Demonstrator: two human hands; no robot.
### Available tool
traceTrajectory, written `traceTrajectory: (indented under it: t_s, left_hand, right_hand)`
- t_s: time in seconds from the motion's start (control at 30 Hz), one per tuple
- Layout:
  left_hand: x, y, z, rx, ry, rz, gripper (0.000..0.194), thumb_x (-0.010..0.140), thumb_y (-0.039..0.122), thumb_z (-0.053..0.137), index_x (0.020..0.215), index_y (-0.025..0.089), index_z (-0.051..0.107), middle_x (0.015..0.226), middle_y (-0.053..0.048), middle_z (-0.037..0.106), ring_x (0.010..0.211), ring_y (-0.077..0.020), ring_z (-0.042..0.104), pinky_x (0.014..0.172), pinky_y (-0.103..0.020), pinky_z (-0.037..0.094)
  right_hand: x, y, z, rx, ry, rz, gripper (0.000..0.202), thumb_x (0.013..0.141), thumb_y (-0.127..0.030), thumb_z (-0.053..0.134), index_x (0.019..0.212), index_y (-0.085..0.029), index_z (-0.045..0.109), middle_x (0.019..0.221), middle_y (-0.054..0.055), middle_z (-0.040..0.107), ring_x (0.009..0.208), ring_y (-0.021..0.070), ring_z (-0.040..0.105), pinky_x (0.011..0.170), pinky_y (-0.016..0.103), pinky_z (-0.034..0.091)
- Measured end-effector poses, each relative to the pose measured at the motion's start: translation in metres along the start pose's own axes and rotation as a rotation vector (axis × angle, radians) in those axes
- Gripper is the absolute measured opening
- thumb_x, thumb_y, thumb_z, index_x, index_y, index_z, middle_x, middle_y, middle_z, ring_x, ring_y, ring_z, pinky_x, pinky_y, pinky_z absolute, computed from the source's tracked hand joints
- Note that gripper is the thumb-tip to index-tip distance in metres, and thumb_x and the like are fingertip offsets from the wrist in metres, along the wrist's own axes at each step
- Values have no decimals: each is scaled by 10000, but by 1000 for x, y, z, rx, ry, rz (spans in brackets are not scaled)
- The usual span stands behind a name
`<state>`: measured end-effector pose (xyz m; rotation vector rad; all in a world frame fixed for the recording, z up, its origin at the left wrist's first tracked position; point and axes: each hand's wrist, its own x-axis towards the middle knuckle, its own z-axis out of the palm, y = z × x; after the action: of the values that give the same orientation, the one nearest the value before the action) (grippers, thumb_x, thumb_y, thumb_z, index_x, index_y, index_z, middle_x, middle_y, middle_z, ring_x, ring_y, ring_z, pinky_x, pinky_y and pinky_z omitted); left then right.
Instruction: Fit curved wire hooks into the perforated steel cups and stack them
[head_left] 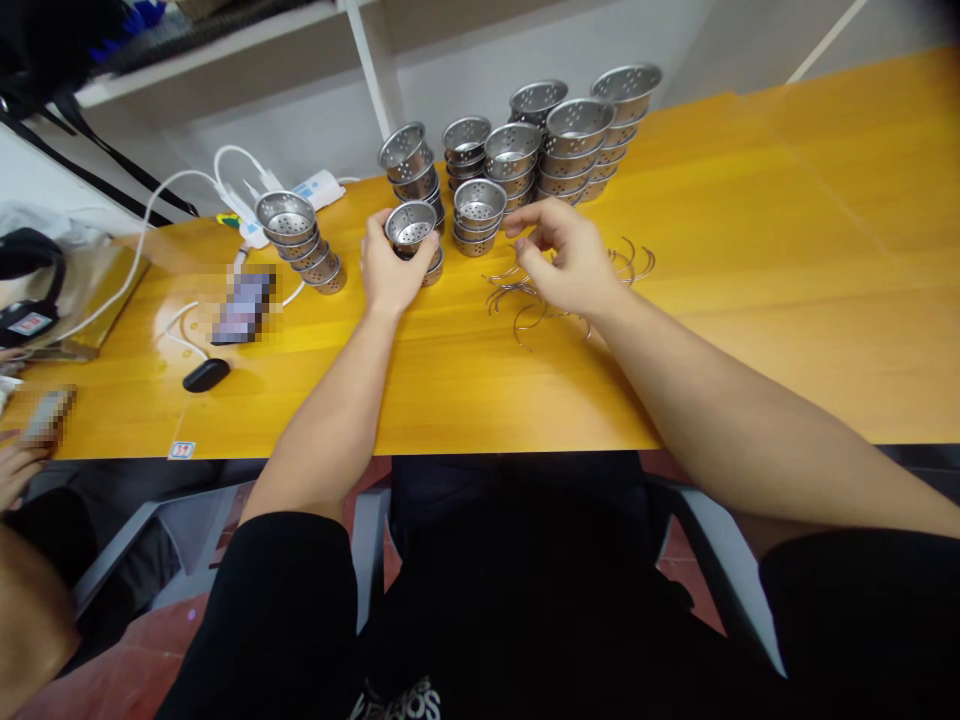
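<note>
Small perforated metal cups stand in stacks on the yellow table. My left hand [391, 268] is closed around the top perforated metal cup [412, 226] of one stack, with the thumb at its right rim. A lower cup shows beneath that hand. My right hand [564, 252] hovers over thin curved metal wires [517, 290] lying loose on the table, its thumb and index finger apart with nothing visible between them. Just beyond its fingertips is a short cup stack [478, 215]. That hand hides part of the wires.
Taller cup stacks [581, 150] stand behind, near the wall. A leaning cup stack [300, 245] is at left, beside a phone [245, 307], white cables and a black oval device [206, 375]. Headphones [30, 285] and another person's hand [19, 470] are at far left.
</note>
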<state>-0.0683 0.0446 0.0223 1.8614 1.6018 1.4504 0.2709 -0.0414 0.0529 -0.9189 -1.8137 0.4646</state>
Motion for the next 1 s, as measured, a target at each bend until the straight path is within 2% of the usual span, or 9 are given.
traceTrajectory:
  t_s: [0.17, 0.3, 0.37, 0.43, 0.6, 0.73, 0.83, 0.93, 1.0]
  left_hand:
    - [0, -7, 3, -16, 6, -1, 995, 861, 842, 1141, 1545, 326, 635, 1621, -141, 798, 1660, -408, 763, 1600, -699, 489]
    - [-3, -6, 5, -70, -39, 42, 1034, 903, 950, 1050, 1604, 333, 606, 1718, -165, 777, 1713, -404, 761, 1588, -659, 527]
    - [-6, -3, 4, -91, -74, 62, 1040, 935, 953, 1021, 1648, 330, 590, 1781, -179, 752, 1756, -404, 742, 1590, -648, 540]
    - [-9, 1, 4, -107, -99, 68, 1032, 942, 904, 1048, 1665, 334, 583, 1821, -180, 736, 1759, -400, 743, 1586, -645, 556]
    - [-7, -3, 8, -104, -152, 32, 1088, 906, 652, 1158, 1726, 321, 524, 1852, -204, 698, 1681, -397, 783, 1543, -653, 596]
    - [-1, -9, 9, -79, -146, 86, 1138, 863, 586, 1189, 1733, 300, 514, 1847, -205, 660, 1799, -425, 688, 1586, -662, 539]
    - [-1, -8, 6, -24, -146, 145, 1149, 914, 706, 1129, 1778, 293, 494, 1875, -188, 640, 1909, -423, 564, 1644, -665, 471]
    - [-5, -6, 1, 97, -210, 208, 1141, 1118, 877, 857, 1939, 292, 322, 1979, -150, 578, 1981, -328, 431, 1702, -657, 363]
    - [-6, -6, 1, 95, -222, 221, 1186, 1111, 961, 812, 1966, 313, 307, 1988, -145, 578, 1988, -334, 425, 1706, -654, 355]
  right_hand:
    - [0, 2, 1, 17, -16, -2, 594, 1184, -811, 841, 1529, -330, 900, 1397, 161, 892, 1137, 422, 874, 1100, 643, 779]
    - [1, 3, 2, 6, -2, 0, 638, 1177, -864, 823, 1501, -321, 908, 1330, 145, 906, 1053, 392, 870, 1035, 612, 792]
    - [1, 3, 3, 13, 6, -3, 646, 1182, -871, 819, 1489, -312, 915, 1295, 142, 909, 1028, 383, 873, 1017, 603, 798]
    - [0, 3, 3, 24, 6, -7, 644, 1191, -865, 819, 1486, -302, 920, 1271, 144, 908, 1034, 385, 880, 1016, 602, 801]
    - [-1, 4, 3, 48, -22, 9, 659, 1190, -871, 826, 1515, -301, 897, 1232, 138, 893, 1104, 396, 889, 1051, 596, 786]
    - [-1, 4, 4, 56, -28, 29, 679, 1181, -887, 823, 1516, -301, 893, 1225, 138, 894, 1101, 399, 887, 1076, 615, 786]
    - [-1, 5, 5, 55, -23, 20, 676, 1168, -897, 832, 1495, -308, 896, 1206, 132, 899, 1074, 391, 886, 1060, 608, 796]
    - [-1, 5, 5, 54, -23, 12, 667, 1170, -897, 836, 1485, -312, 898, 1179, 127, 902, 1061, 389, 891, 1042, 597, 804]
    - [-1, 6, 5, 52, -30, 17, 665, 1174, -893, 841, 1493, -313, 898, 1174, 126, 904, 1079, 394, 898, 1059, 596, 806]
